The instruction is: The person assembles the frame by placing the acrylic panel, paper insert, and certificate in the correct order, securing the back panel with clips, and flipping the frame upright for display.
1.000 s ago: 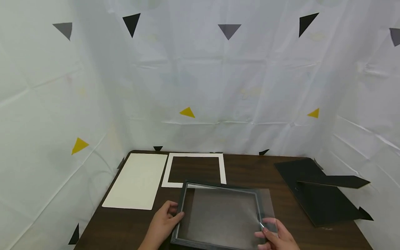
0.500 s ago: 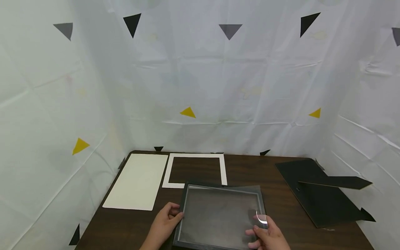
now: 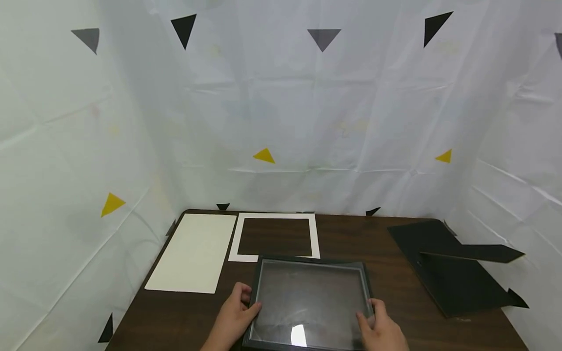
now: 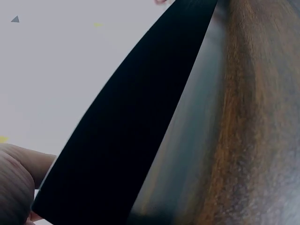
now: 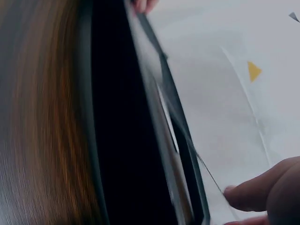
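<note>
A dark picture frame [image 3: 307,260] lies face down or face up, I cannot tell which, at the table's near edge in the head view. My left hand [image 3: 231,317] grips its left side, thumb on top. Over the frame's opening is a clear sheet [image 3: 311,300], with a bright reflection low on it. My right hand [image 3: 381,329] is at the frame's right side, pinching the sheet's edge. In the right wrist view, the thumb [image 5: 253,190] meets the thin sheet [image 5: 207,169], which slants above the frame there. The frame's dark side [image 4: 122,122] fills much of the left wrist view.
Behind the frame lies a white mat [image 3: 312,239] with a rectangular opening, its near edge partly hidden. An off-white board [image 3: 193,253] is at the left. On the right rests a black backing board [image 3: 439,282] with its stand leg [image 3: 478,252] raised. White sheeting surrounds the brown table.
The clear sheet has moved left with my right hand, from jutting past the frame's right side to lying within its outline. My left hand has stayed on the frame's left side.
</note>
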Tool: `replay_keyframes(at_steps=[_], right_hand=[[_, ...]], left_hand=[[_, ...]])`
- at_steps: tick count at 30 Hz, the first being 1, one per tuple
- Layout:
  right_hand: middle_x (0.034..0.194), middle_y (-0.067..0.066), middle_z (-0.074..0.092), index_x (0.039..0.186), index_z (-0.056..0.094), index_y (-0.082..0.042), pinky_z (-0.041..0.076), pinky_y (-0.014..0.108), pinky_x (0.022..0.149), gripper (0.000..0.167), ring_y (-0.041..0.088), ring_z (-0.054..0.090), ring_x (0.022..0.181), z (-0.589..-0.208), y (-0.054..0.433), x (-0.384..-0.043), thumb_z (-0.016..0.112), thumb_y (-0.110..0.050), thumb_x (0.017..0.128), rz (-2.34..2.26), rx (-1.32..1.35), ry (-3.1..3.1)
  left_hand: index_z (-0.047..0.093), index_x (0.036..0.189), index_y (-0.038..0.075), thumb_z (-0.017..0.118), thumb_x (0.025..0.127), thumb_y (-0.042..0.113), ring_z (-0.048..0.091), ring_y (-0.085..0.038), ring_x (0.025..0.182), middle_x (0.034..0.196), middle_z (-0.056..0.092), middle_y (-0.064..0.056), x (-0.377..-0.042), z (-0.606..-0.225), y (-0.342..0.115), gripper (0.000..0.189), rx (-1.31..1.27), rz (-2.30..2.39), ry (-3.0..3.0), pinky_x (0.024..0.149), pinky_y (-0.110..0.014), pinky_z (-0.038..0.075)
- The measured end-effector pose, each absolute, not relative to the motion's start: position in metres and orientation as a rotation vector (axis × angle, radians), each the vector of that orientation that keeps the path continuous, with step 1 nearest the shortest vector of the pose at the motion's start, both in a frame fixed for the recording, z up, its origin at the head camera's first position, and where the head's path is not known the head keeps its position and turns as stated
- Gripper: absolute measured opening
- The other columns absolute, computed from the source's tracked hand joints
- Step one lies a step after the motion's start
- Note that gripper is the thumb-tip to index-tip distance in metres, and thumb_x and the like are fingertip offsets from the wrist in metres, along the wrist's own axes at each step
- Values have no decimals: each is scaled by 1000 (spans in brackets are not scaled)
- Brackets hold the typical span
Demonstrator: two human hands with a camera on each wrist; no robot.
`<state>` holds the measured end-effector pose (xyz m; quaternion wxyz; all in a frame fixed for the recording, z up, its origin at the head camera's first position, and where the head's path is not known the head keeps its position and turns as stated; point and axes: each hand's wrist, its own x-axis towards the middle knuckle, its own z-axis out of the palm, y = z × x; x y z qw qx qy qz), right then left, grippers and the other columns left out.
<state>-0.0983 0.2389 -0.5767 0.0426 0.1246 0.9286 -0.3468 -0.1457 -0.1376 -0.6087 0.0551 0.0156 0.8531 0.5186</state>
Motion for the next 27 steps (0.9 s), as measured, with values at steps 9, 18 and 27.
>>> replay_keyframes(at_steps=[9, 18, 27], right_hand=[[97, 13, 45, 148, 58, 0, 38, 34, 53, 58, 20, 45, 62, -586, 248, -98, 78, -29, 102, -826, 301, 2995], [104, 14, 45, 154, 50, -5, 38, 34, 57, 67, 21, 46, 66, -593, 254, -103, 82, -27, 99, -881, 256, 2952], [103, 11, 43, 152, 56, -10, 35, 33, 58, 54, 21, 42, 66, -599, 258, -106, 76, -24, 104, -957, 224, 2873]], left_hand=[[61, 123, 5, 86, 94, 22, 60, -17, 78, 115, 61, -17, -146, -611, -132, 42, -33, 1561, 2694, 68, -30, 53], [65, 127, 1, 87, 94, 23, 69, -20, 88, 111, 69, -15, -143, -606, -127, 45, -174, 1563, 2696, 75, -40, 60], [65, 118, 1, 87, 93, 19, 66, -21, 87, 102, 68, -11, -140, -603, -125, 38, -177, 1420, 2783, 72, -41, 57]])
